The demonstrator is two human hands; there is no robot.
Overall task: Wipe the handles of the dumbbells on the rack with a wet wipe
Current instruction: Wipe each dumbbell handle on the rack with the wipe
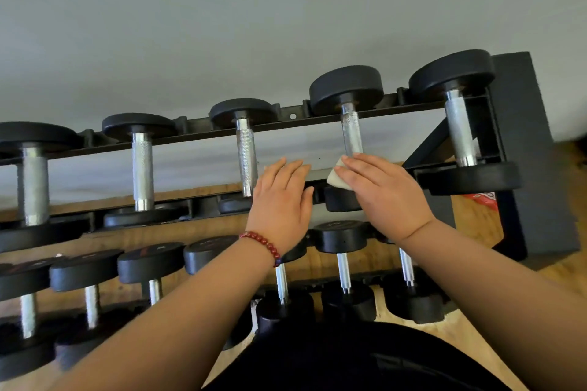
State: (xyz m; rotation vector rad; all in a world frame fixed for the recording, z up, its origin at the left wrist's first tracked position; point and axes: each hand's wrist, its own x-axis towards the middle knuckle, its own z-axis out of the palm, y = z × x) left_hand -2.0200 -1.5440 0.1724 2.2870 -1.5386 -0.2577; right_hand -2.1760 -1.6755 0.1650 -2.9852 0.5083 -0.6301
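On my feed the right hand (381,194) lies flat, fingers straight, pressing the white wet wipe (338,179) against the near end of a dumbbell handle (352,133). The handle runs to 12 o'clock from the wipe, and the thumb is hidden. At the right hand's 9 o'clock the left hand (282,200) is spread wide and holds nothing, over the front rail of the rack (197,133). A red bead bracelet (263,244) circles its wrist.

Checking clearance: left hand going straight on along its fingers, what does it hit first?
Probably nothing at first: the left hand points into the gap between two dumbbell handles. Next in line is the rack's back rail; depth is unclear.
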